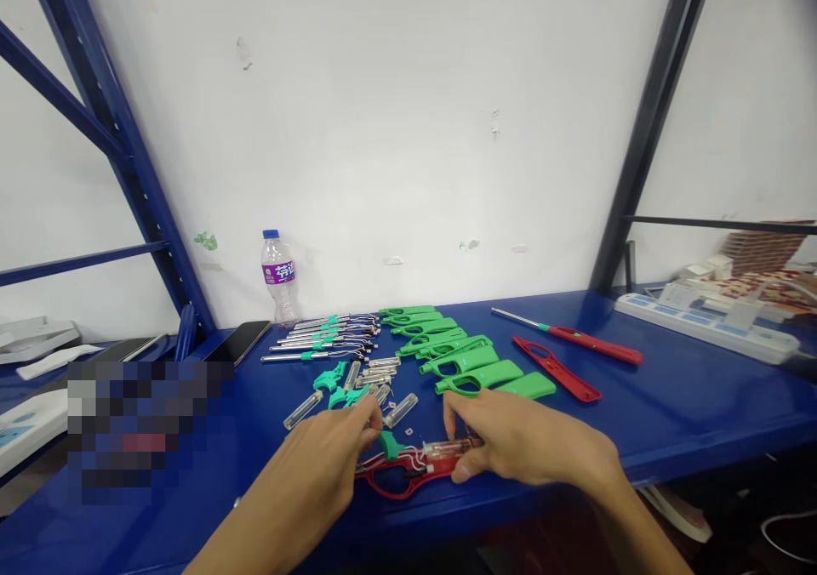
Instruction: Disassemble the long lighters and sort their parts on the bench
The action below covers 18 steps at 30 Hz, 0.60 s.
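Observation:
A red lighter half-shell [399, 483] lies at the table's front edge, with white wires, a green trigger piece [391, 446] and a clear fuel tank [440, 449] on it. My left hand [332, 443] is at the shell's left end, its fingers closed beside the green piece; what they pinch is hidden. My right hand [504, 439] has thumb and fingers closed around the right end of the shell and tank. Behind are loose clear tanks [303, 410], teal triggers [330, 377], metal rods with wires [316, 355] and green shells [476, 377].
A red shell half [557, 369] and a red lighter with a metal rod [593, 345] lie at the right, near a power strip [708, 328]. A bottle [279, 279] and a black phone [246, 341] are at the left back. Blue shelf posts [121, 141] flank the table.

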{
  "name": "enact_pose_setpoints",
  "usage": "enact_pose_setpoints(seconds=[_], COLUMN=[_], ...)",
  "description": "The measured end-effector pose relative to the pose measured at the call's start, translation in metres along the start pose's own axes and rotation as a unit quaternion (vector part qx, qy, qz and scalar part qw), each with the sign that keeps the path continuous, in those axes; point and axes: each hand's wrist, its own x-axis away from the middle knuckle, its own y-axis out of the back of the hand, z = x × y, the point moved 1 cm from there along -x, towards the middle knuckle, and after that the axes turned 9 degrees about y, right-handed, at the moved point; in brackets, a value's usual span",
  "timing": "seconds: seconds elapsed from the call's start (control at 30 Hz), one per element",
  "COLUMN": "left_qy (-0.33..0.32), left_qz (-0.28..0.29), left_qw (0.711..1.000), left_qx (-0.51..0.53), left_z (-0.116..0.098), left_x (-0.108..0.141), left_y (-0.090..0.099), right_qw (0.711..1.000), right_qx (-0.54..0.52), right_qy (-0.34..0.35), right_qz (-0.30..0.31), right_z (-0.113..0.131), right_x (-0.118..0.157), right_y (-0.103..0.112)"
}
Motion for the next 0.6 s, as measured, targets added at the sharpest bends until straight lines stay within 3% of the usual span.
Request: enact_pose_setpoints(seconds=[0.2, 0.4, 0.6], left_qy=[0.017, 0.023, -0.069], left_qz=[-0.055, -0.008, -0.021], left_qw=[0.998, 0.995, 0.995], left_qx=[-0.035, -0.092, -0.062], left_z=[0.007, -0.004, -0.02], left_x=[-0.003, -0.009, -0.007], left_y=[0.01, -0.01, -0.031], right_qw=[1.0, 0.999, 0.996], right_qx=[-0.006, 0.021, 0.057], right_qy=[0.001, 0.033, 0.066], right_qz=[0.002, -0.002, 0.006], right_z=[-0.003, 0.003, 0.007], right_x=[0.001, -0.002, -0.006], right_y=[0.001, 0.005, 0.001])
